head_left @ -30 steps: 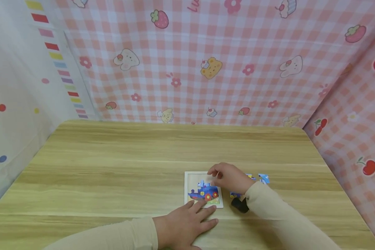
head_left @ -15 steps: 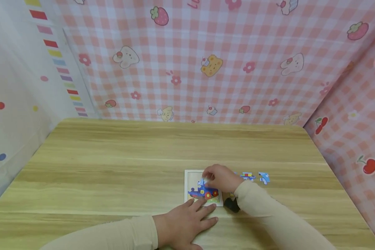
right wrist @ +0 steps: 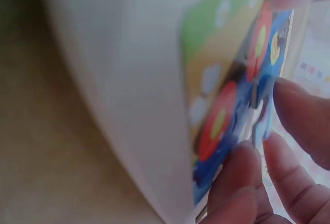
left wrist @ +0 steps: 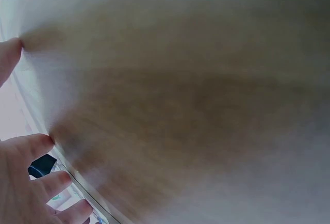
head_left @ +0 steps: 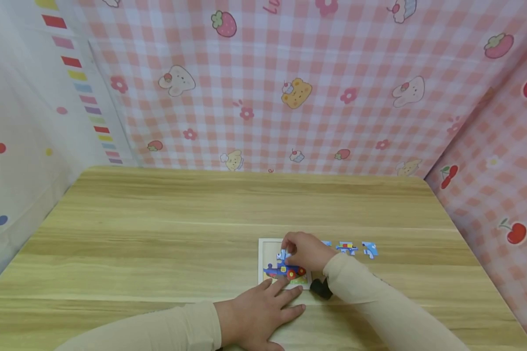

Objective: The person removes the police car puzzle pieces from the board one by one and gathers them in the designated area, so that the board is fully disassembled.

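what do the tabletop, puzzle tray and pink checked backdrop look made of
Tabletop: wood or wood-look laminate, smooth with low sheen; long streaky grain shows. Puzzle tray: probably thin wood or board, its border pale and matte; the core is unclear. Pink checked backdrop: likely matte printed fabric, given its soft creases, though plastic sheeting is possible.

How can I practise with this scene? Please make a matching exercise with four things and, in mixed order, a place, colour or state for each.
1. left hand
2. right hand
3. loose puzzle pieces
4. back cloth

A. lying on the table, to the right of the puzzle frame
B. pink and white checks
C. fingers spread, at the near edge of the puzzle frame
D. fingers bent, over the puzzle frame

Pairs: 1-C, 2-D, 3-A, 4-B
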The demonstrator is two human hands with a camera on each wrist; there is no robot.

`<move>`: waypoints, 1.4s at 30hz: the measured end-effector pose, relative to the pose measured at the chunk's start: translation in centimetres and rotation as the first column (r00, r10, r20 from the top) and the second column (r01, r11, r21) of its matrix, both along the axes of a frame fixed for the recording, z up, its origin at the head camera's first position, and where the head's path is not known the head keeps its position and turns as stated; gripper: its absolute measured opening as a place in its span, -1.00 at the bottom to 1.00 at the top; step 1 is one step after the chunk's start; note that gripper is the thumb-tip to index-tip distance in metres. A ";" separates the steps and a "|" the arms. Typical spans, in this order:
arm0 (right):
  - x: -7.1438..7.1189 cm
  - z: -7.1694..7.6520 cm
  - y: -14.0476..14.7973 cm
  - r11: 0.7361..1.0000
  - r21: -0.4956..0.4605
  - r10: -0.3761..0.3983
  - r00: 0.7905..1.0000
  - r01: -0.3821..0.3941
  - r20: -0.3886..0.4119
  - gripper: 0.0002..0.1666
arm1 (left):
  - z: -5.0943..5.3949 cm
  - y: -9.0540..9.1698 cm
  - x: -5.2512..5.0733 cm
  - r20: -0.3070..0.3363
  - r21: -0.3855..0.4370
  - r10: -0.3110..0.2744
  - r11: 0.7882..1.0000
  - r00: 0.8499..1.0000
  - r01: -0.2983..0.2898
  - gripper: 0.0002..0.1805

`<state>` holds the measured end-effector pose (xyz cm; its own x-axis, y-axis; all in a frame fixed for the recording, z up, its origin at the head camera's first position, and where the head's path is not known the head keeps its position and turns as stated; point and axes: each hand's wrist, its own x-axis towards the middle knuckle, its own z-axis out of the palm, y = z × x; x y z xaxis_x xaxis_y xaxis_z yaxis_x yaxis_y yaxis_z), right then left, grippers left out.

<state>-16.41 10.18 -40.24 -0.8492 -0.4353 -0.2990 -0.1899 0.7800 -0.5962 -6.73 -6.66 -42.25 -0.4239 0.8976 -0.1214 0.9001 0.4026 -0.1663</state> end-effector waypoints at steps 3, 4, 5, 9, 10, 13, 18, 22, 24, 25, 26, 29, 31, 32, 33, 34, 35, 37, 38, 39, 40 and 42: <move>0.1 0.0 0.0 1.000 -0.023 -0.008 1.000 0.008 0.005 -0.78 | 0.0 0.0 0.0 0.010 -0.003 0.001 1.000 1.000 -0.001 -0.16; 0.1 0.0 0.0 1.000 -0.031 -0.007 1.000 0.007 0.004 -0.77 | -0.1 0.0 0.0 0.011 -0.004 0.001 1.000 1.000 -0.001 -0.16; 0.1 -0.1 0.1 0.999 -0.039 -0.009 1.000 0.009 0.004 -0.77 | -0.1 0.0 0.0 0.011 -0.003 0.001 1.000 1.000 -0.001 -0.16; 0.2 -0.2 0.2 0.997 -0.076 -0.005 1.000 0.005 -0.006 -0.77 | -0.1 0.0 -0.1 0.007 -0.002 0.000 1.000 1.000 0.000 -0.16; 0.2 -0.2 0.2 0.996 -0.085 -0.002 1.000 0.001 -0.010 -0.77 | -0.1 0.0 -0.1 0.007 -0.001 -0.001 1.000 1.000 0.001 -0.16; 0.3 -0.2 0.2 0.993 -0.121 0.003 1.000 -0.004 -0.009 -0.78 | -0.1 0.0 -0.1 0.011 0.001 -0.003 1.000 1.000 0.003 -0.16; 0.3 -0.1 0.4 0.982 -0.186 0.033 0.999 -0.033 0.000 -0.80 | -0.1 0.0 -0.1 0.007 0.003 -0.006 1.000 1.000 0.006 -0.16; 0.1 -0.1 0.6 0.974 -0.221 0.041 0.999 -0.040 0.001 -0.83 | -0.1 0.1 -0.2 0.014 -0.012 -0.002 1.000 1.000 0.002 -0.16; 0.1 0.0 0.7 0.971 -0.237 0.037 0.999 -0.036 -0.003 -0.84 | 0.0 0.1 -0.2 0.015 -0.022 0.002 1.000 1.000 -0.002 -0.16; 0.2 0.1 0.8 0.969 -0.245 0.033 0.999 -0.033 -0.005 -0.85 | 0.0 0.1 -0.1 0.017 -0.025 0.005 1.000 1.000 -0.004 -0.17; 0.2 0.2 0.9 0.967 -0.252 0.028 1.000 -0.029 -0.009 -0.85 | 0.0 0.1 -0.1 0.019 -0.028 0.008 1.000 1.000 -0.007 -0.17; 0.2 0.6 1.2 0.962 -0.271 0.021 1.000 -0.027 -0.023 -0.86 | 0.1 0.1 -0.1 0.026 -0.035 0.013 0.999 1.000 -0.012 -0.16; 0.1 0.7 1.5 0.961 -0.275 0.016 0.999 -0.025 -0.038 -0.86 | 0.1 0.2 0.0 0.031 -0.035 0.015 0.999 0.999 -0.014 -0.16; 0.1 0.8 1.6 0.961 -0.275 0.011 0.999 -0.023 -0.046 -0.86 | 0.1 0.2 -0.1 0.041 -0.037 0.017 0.999 0.999 -0.015 -0.16; 0.1 0.9 1.8 0.960 -0.279 0.007 0.998 -0.022 -0.055 -0.86 | 0.1 0.1 -0.1 0.048 -0.038 0.018 0.999 0.999 -0.016 -0.16; 0.0 0.9 2.0 0.959 -0.284 0.000 0.998 -0.018 -0.060 -0.86 | 0.1 0.1 0.0 0.052 -0.038 0.019 0.999 0.998 -0.017 -0.16; 0.0 1.0 2.2 0.959 -0.285 -0.006 0.998 -0.013 -0.067 -0.86 | 0.1 0.1 0.0 0.052 -0.035 0.019 0.999 0.998 -0.017 -0.16; -0.1 1.1 2.7 0.958 -0.287 -0.022 0.997 -0.002 -0.079 -0.86 | 0.2 0.1 -0.1 0.067 -0.036 0.022 0.999 0.998 -0.019 -0.16; -0.2 1.2 3.0 0.957 -0.290 -0.034 0.996 0.009 -0.080 -0.86 | 0.2 0.1 -0.1 0.073 -0.036 0.022 0.999 0.997 -0.020 -0.16; -0.2 1.3 3.3 0.956 -0.293 -0.041 0.996 0.015 -0.081 -0.86 | 0.2 0.1 -0.1 0.076 -0.035 0.023 0.999 0.997 -0.020 -0.16; -0.3 1.4 3.6 0.956 -0.293 -0.051 0.996 0.026 -0.079 -0.86 | 0.2 0.1 -0.2 0.083 -0.035 0.023 0.999 0.996 -0.020 -0.17; -0.3 1.5 4.3 0.956 -0.292 -0.065 0.995 0.039 -0.080 -0.86 | 0.1 0.1 -0.2 0.088 -0.035 0.022 0.999 0.996 -0.019 -0.17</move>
